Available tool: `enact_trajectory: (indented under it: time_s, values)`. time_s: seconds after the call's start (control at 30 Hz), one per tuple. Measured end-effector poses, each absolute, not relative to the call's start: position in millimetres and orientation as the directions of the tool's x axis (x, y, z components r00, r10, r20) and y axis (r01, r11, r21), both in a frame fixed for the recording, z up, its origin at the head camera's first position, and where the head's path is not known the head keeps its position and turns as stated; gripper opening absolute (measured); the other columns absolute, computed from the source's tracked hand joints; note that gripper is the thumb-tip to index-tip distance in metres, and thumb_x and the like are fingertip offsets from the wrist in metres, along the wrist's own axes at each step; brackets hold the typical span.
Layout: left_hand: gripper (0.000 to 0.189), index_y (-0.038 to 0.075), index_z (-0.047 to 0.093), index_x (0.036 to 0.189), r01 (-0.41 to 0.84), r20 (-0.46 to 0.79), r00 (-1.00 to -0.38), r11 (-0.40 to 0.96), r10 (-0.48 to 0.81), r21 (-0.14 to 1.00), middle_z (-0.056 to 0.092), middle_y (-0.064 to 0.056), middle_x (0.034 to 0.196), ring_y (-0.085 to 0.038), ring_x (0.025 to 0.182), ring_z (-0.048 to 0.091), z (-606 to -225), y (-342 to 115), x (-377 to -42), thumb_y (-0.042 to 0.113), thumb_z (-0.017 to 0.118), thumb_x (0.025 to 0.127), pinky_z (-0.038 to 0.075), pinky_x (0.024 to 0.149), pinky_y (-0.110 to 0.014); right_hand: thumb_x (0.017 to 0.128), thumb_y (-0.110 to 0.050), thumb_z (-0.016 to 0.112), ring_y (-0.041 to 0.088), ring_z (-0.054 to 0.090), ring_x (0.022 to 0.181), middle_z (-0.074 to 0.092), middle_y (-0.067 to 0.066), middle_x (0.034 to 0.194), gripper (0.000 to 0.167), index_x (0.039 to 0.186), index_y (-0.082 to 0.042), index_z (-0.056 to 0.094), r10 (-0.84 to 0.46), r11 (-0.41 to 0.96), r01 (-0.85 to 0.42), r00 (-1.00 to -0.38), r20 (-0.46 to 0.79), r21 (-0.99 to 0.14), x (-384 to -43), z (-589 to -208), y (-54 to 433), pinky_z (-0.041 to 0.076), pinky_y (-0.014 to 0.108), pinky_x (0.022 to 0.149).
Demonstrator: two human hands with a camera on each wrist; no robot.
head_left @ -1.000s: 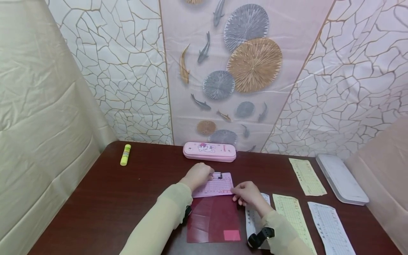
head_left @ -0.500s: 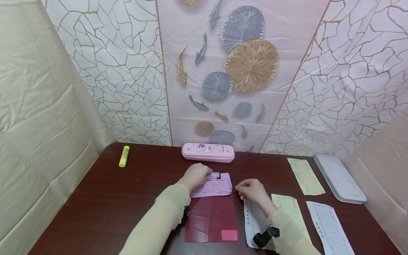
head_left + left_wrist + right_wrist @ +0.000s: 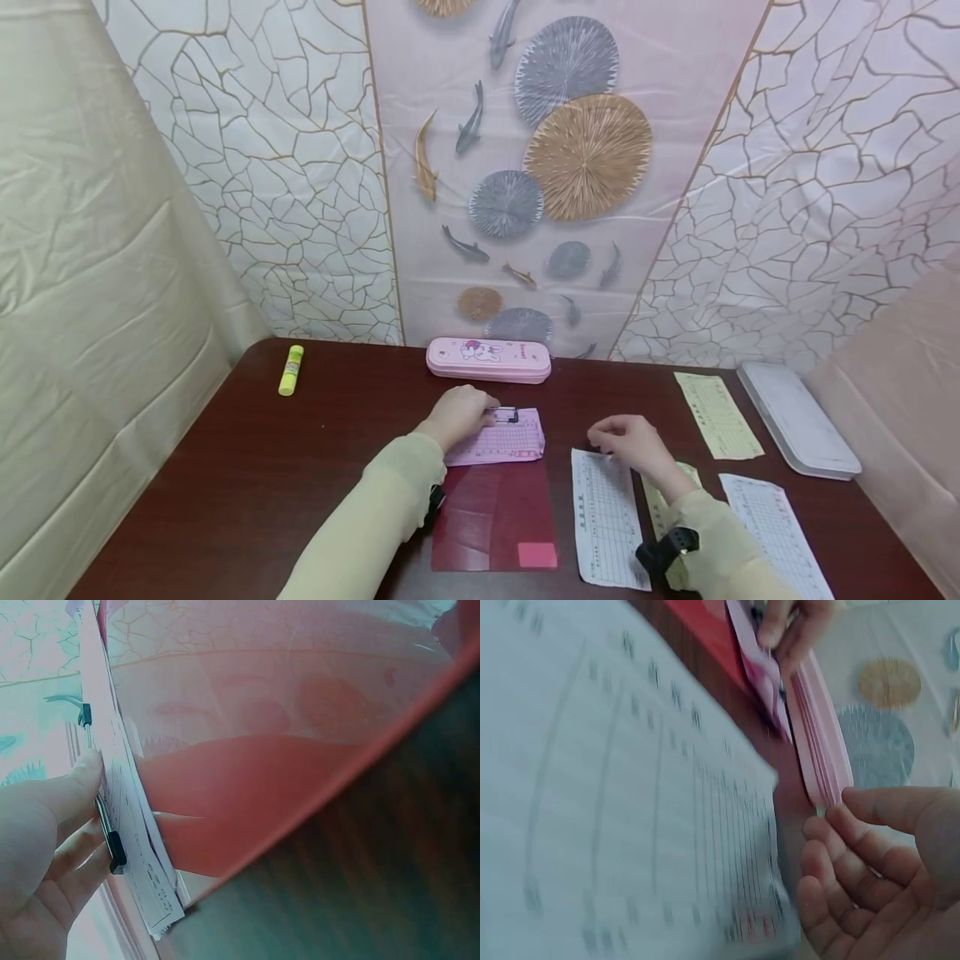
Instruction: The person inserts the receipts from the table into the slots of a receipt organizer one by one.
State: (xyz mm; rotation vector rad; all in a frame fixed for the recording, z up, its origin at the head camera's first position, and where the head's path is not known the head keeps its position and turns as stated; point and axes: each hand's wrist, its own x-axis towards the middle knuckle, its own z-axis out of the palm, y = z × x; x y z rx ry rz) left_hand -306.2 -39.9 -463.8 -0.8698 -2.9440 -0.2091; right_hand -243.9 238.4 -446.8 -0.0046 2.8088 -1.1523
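Note:
My left hand grips the metal clip at the top of a translucent red clipboard. A pink printed form lies under that clip, across the upper part of the board. In the left wrist view, my thumb and fingers pinch the clip beside the stacked paper edges. My right hand holds nothing; its fingers are loosely bent, over the top end of a white printed form. The right wrist view has this white form close up, left of my fingertips.
A pink pencil case lies behind the clipboard, and a yellow glue stick at the back left. Further right are a yellow form, another white form and a flat white case. A second yellow form is partly under my right forearm.
My right hand has let go of the pink form's right edge and moved right, over the white form. My left hand stays on the clip.

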Motion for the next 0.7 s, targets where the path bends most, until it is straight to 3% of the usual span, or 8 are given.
enact_trajectory:
  time_s: [0.4, 0.7]
  values:
    - [0.024, 0.022, 0.073, 0.110, 0.517, 0.079, -0.856, 0.840, 0.511, 0.164, 0.072, 0.005, 0.103, -0.016, 0.099, 0.066, -464.9, -40.9, -307.8, 0.028, 0.068, 0.087, 0.051, 0.087, -0.032, 0.091, -0.024, 0.064, 0.028, 0.063, 0.094, 0.068, 0.013, 0.104, 0.022, 0.102, -0.006, 0.069, -0.061, 0.792, -0.069, -0.998, 0.033, -0.607, -254.5, -446.9, 290.3, 0.051, 0.040, 0.075]
    - [0.024, 0.022, 0.073, 0.109, 0.524, 0.104, -0.852, 0.834, 0.513, 0.176, 0.072, 0.005, 0.102, -0.016, 0.098, 0.066, -470.9, -41.9, -310.0, 0.028, 0.069, 0.086, 0.051, 0.087, -0.032, 0.089, -0.016, 0.064, 0.032, 0.063, 0.090, 0.068, 0.018, 0.100, 0.019, 0.100, -0.002, 0.068, -0.050, 0.842, -0.106, -0.992, 0.118, -0.528, -265.0, -449.7, 327.3, 0.051, 0.045, 0.073]
